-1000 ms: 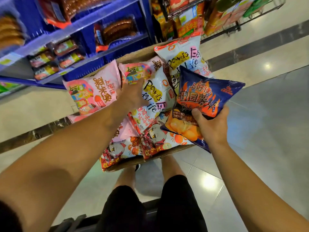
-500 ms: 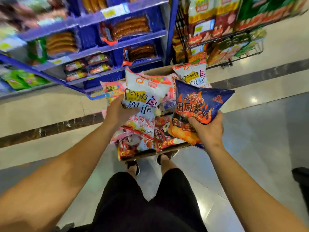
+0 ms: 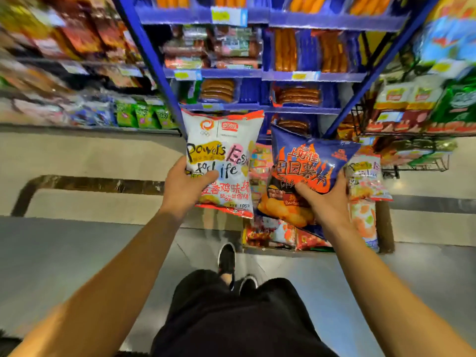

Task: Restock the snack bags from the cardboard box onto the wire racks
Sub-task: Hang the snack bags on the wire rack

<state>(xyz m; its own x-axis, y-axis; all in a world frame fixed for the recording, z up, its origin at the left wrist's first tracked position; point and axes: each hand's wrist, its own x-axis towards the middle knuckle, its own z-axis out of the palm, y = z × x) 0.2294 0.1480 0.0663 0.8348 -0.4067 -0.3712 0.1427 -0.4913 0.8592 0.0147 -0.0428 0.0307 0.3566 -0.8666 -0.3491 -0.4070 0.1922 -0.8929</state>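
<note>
White bag (image 3: 221, 155) lifted clear; both hands grip bags.

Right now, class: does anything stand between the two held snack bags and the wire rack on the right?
Nothing visible blocks the way. The left hand holds the white bag and the right hand the blue bag, both lifted above the cardboard box. The wire rack lies further right, with open floor before it.
</note>
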